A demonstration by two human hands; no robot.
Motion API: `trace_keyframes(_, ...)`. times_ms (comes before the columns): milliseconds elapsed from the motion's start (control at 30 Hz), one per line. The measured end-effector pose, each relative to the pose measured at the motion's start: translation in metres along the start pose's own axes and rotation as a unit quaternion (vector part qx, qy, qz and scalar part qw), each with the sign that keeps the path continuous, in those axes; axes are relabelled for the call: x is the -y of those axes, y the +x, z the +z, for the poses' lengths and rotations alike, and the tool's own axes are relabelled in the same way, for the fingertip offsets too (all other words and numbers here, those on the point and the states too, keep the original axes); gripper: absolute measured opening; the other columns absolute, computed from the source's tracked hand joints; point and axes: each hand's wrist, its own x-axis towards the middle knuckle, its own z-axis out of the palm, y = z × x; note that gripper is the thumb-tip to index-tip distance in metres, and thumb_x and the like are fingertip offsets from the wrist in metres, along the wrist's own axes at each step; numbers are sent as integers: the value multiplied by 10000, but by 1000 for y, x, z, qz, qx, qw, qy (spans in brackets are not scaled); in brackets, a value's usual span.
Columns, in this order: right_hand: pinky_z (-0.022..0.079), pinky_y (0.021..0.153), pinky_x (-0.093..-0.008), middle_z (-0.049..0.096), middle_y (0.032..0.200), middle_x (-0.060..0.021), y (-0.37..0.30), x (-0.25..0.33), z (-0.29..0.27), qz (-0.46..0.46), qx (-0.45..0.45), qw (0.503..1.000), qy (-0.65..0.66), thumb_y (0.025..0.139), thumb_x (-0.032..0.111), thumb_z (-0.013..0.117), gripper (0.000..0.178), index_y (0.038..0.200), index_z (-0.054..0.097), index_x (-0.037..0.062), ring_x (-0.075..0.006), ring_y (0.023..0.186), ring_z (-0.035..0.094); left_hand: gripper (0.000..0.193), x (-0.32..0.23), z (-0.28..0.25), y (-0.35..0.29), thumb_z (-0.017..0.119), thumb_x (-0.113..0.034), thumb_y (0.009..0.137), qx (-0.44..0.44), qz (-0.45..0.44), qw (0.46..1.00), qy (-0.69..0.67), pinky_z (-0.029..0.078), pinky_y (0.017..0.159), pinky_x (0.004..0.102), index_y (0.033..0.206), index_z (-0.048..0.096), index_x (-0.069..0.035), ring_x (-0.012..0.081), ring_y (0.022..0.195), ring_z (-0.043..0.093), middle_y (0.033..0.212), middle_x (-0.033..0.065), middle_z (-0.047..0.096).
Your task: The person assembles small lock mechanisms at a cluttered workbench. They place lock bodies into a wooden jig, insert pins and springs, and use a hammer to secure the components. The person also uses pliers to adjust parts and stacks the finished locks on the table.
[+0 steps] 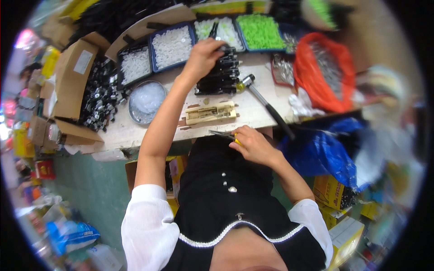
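Observation:
My left hand reaches over the bench with its fingers closed at the far end of a stack of black rod-like parts. A dark piece shows at its fingertips, partly hidden by them. Close to my lap, my right hand is wrapped round pointed pliers with yellow grips, their tips toward the left. Between the hands lies a cream-coloured block-like jig with a recess along its top. A hammer with a black grip rests to the right of the stack, its handle over the bench edge.
Trays of white parts and green parts line the back. A round dish and a cardboard box beside a heap of black-and-silver pieces stand left. Right are a red bag of metal parts and a blue bag.

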Motion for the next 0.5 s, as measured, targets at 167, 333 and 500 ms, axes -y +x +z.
trace_keyframes(167, 435, 777, -396, 567, 951, -194, 17, 0, -7, 31, -112, 992, 57, 822, 138, 603, 205, 819, 553, -60, -347, 879, 524, 355, -36, -60, -59, 497, -60, 881, -87, -192, 878, -429, 506, 721, 314, 1230, 442, -19, 186, 795, 603, 880, 126, 614)
trace_keyframes(333, 423, 805, -402, 568, 1016, -210, 42, 10, -9, 29, -114, 990, 81, 840, 137, 579, 207, 828, 556, -69, -361, 918, 517, 238, -72, -51, -137, 495, -130, 924, -55, -320, 814, -482, 458, 590, 238, 1144, 496, -40, 122, 655, 551, 754, 62, 575)
trace_keyframes(500, 423, 816, -401, 569, 1026, -213, 47, 20, -6, 15, -90, 995, 51, 842, 162, 580, 239, 819, 561, -75, -357, 940, 520, 244, -97, -40, -164, 534, -129, 911, -73, -339, 867, -357, 414, 546, 192, 1135, 537, -32, 62, 624, 502, 715, 14, 548)
